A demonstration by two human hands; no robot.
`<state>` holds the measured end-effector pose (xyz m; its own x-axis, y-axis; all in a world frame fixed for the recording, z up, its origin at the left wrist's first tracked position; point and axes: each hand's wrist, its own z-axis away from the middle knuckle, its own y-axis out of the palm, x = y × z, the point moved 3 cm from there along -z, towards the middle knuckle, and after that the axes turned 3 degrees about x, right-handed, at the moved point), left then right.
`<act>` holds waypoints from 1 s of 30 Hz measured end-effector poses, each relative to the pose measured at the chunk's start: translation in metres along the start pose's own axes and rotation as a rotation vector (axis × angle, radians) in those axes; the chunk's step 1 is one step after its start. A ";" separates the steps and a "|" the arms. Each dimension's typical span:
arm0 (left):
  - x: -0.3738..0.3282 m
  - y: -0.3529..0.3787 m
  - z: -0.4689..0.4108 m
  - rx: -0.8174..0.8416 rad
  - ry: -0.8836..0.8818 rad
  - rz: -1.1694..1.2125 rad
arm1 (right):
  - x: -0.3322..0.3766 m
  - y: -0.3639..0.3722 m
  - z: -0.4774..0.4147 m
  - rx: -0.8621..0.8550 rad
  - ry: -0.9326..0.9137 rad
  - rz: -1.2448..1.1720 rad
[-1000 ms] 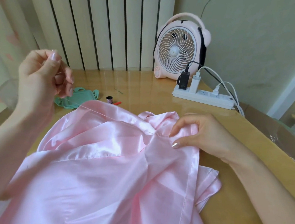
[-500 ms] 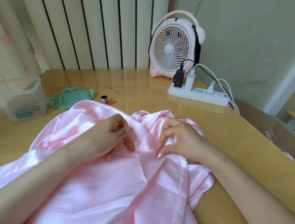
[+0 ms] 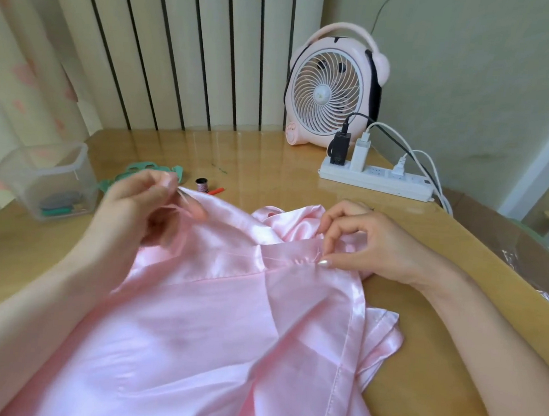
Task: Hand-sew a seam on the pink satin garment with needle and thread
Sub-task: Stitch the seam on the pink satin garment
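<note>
Right hand point(image 3: 365, 244) pinches the seam of the pink satin garment point(image 3: 211, 327) on the bench point(image 3: 269, 174), while the grip of the blurred left hand point(image 3: 141, 210) cannot be told.

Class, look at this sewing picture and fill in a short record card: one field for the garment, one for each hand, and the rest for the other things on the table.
garment: pink satin garment, crumpled, spread over the near side of the table
left hand: over the garment, fingers curled, blurred; what it pinches cannot be told
right hand: pinches the garment at the seam
left of table: clear plastic box, green lid
middle: thread spool, small red item
back: pink fan, white power strip
</note>
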<state>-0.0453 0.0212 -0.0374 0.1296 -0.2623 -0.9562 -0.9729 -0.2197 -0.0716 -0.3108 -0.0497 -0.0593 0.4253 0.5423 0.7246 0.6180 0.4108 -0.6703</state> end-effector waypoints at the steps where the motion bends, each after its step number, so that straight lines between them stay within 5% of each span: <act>1: 0.000 -0.010 0.000 -0.028 0.014 0.023 | 0.000 0.000 0.000 0.016 0.006 -0.019; 13: 0.024 -0.098 -0.003 -0.235 0.077 0.424 | 0.004 0.000 0.000 0.030 -0.047 -0.098; 22: 0.060 -0.122 -0.010 -0.429 -0.064 0.427 | 0.003 -0.001 0.000 0.056 -0.170 -0.168; 30: 0.061 -0.128 -0.013 -0.412 -0.073 0.461 | 0.002 0.000 0.000 0.080 -0.159 -0.182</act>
<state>0.0893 0.0215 -0.0826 -0.3134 -0.3550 -0.8808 -0.7702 -0.4475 0.4545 -0.3097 -0.0489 -0.0574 0.1989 0.5598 0.8044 0.6179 0.5655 -0.5463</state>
